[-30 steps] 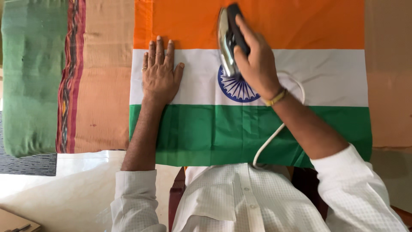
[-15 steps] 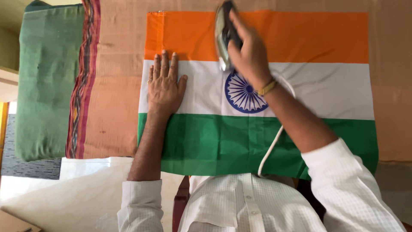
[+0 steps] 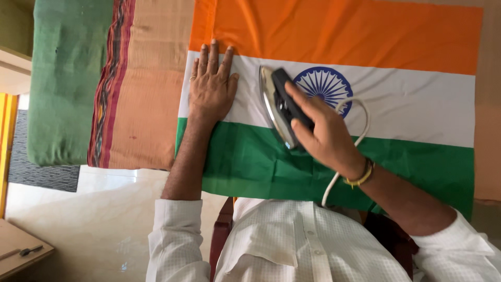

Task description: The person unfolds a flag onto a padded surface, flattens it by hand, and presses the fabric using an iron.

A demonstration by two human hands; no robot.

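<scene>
A flag with orange, white and green bands and a blue wheel lies flat on the cloth-covered table. My left hand presses flat, fingers spread, on the flag's left edge over the white band. My right hand grips the black handle of a clothes iron, which rests on the white and green bands just left of the wheel. Its white cord loops past my right wrist toward my body.
An orange-brown cloth with a dark red patterned stripe and a green border covers the table on the left. Pale floor lies below it, with a wooden surface at the bottom left corner.
My right hand has drawn the iron from the orange band down to the white and green bands, left of the wheel. The left hand stays flat on the flag.
</scene>
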